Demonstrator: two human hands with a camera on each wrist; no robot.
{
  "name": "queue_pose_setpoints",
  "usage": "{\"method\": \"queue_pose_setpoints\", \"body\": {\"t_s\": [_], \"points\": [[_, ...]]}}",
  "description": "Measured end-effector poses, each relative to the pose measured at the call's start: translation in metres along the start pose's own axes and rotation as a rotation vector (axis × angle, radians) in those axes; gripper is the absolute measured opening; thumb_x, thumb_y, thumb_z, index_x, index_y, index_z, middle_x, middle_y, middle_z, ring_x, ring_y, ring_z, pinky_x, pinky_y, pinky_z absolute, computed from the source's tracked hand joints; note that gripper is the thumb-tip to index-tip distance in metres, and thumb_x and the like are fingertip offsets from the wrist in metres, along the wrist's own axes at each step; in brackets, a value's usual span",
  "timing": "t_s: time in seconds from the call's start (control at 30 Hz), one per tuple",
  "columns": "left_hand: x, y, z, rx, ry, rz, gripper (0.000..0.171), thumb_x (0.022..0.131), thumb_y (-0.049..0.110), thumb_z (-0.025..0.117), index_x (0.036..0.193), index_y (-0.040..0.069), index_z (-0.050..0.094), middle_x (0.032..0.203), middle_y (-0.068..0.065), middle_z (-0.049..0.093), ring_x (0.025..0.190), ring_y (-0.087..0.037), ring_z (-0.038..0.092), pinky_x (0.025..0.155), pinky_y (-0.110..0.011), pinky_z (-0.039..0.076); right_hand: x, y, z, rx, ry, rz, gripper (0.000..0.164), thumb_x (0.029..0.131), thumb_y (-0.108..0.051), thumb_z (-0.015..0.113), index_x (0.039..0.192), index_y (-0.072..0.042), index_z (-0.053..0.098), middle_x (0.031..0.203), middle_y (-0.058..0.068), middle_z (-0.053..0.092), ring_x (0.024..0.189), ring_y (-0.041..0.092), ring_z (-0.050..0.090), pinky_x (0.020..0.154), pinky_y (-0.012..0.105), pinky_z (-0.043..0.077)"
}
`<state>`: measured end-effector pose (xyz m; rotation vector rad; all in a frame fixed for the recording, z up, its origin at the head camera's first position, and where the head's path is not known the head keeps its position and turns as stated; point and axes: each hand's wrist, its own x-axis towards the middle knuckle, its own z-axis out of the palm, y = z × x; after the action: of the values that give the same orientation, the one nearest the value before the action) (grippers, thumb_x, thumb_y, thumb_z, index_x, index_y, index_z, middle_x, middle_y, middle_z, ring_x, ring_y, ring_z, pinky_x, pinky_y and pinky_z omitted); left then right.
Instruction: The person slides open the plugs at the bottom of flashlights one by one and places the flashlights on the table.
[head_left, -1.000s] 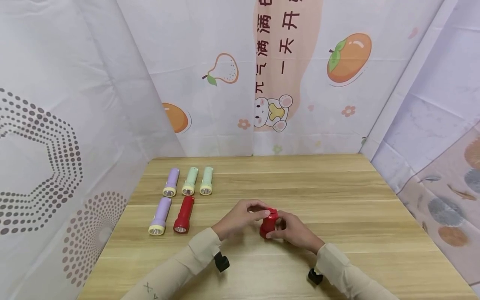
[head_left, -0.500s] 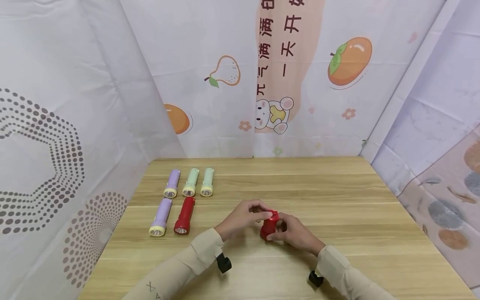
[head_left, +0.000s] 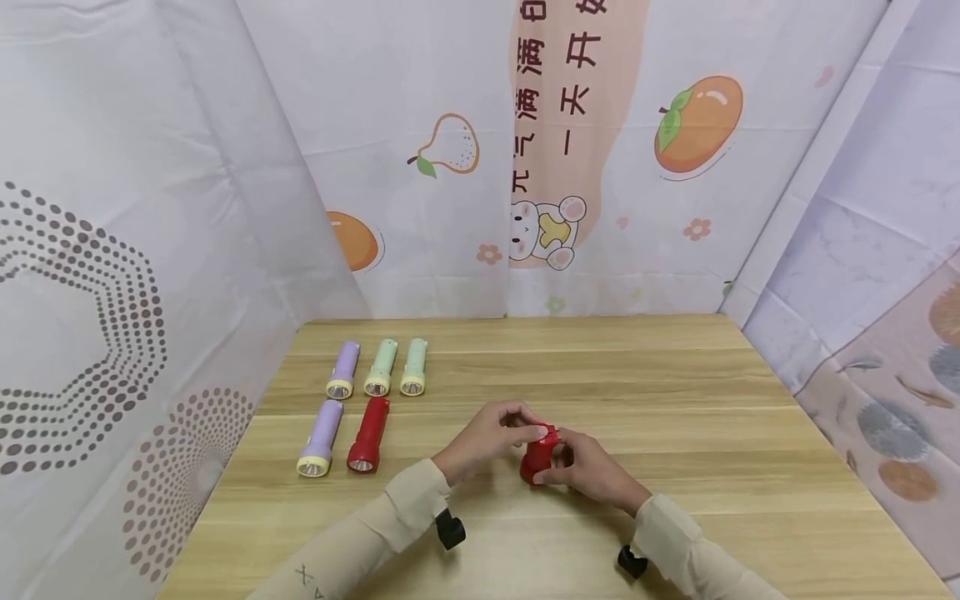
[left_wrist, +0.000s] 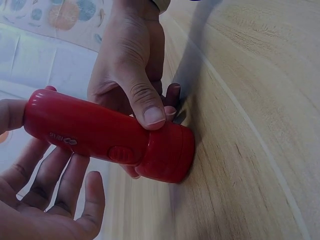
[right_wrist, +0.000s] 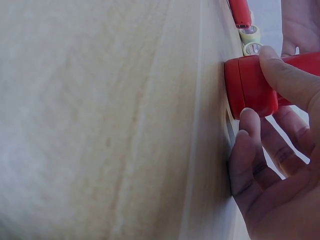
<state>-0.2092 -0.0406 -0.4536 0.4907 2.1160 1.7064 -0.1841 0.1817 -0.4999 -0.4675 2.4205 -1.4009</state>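
A red flashlight [head_left: 537, 460] stands head-down on the wooden table between my hands. My left hand [head_left: 489, 440] holds its upper, tail end. In the left wrist view, the thumb lies at the tail and the other fingers touch the side of the flashlight's body [left_wrist: 90, 125]. My right hand [head_left: 594, 472] grips the wide lower head from the other side. The right wrist view shows the right thumb and fingers around the flashlight head [right_wrist: 252, 85], close to the tabletop. A slide switch [left_wrist: 122, 154] and small white print show on the body.
Left on the table [head_left: 675, 400] lie a second red flashlight [head_left: 369, 435], two purple ones [head_left: 322, 435] and two green ones [head_left: 413, 367]. Patterned curtains [head_left: 450, 217] hang behind and at both sides. Dark wrist mounts [head_left: 450, 529] hang beneath the sleeves.
Both hands stay on the red flashlight in nearly the same place. The top of the flashlight looks slightly different between the fingers, and the head view has shifted a little.
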Motion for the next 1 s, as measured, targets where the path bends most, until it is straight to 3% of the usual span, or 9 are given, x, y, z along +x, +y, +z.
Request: {"method": "queue_pose_setpoints", "body": {"t_s": [0.17,0.43,0.73,1.0], "points": [[-0.0001,-0.0009,0.0008,0.005,0.011,-0.008,0.015,0.093,0.03,0.078,0.098,0.017,0.074,0.094,-0.002,0.068,0.09,-0.02,0.059,0.083,-0.039,0.044,-0.0001,-0.0005,0.0011,-0.008,0.003,-0.004,0.044,0.084,-0.03,0.087,0.119,-0.011,0.068,0.088,0.005,0.063,0.075,0.019,0.054,0.058,0.025,0.045],[0.0009,-0.001,0.0034,0.003,0.022,-0.018,0.017,0.092,0.031,0.079,0.096,0.016,0.072,0.093,-0.003,0.07,0.094,-0.033,0.061,0.083,-0.042,0.047,0.0,-0.0009,0.0019,-0.009,0.004,-0.007,0.044,0.084,-0.03,0.087,0.119,-0.011,0.069,0.085,0.005,0.063,0.071,0.018,0.054,0.056,0.026,0.045],[0.0044,0.0008,0.0049,0.019,0.023,0.001,0.018,0.093,0.029,0.079,0.092,0.014,0.069,0.091,-0.003,0.069,0.084,-0.019,0.058,0.076,-0.034,0.045,0.0003,-0.0024,0.0023,-0.029,0.018,-0.019,0.047,0.084,-0.031,0.087,0.121,-0.011,0.067,0.087,0.004,0.063,0.075,0.018,0.054,0.06,0.026,0.045],[0.0042,0.0001,0.0066,0.014,0.023,0.009,0.021,0.092,0.03,0.08,0.09,0.014,0.067,0.09,-0.002,0.069,0.081,-0.017,0.056,0.075,-0.033,0.044,-0.0002,-0.0022,0.0025,-0.043,0.006,-0.027,0.041,0.085,-0.031,0.087,0.117,-0.012,0.07,0.087,0.003,0.064,0.074,0.016,0.053,0.06,0.026,0.044]]}}
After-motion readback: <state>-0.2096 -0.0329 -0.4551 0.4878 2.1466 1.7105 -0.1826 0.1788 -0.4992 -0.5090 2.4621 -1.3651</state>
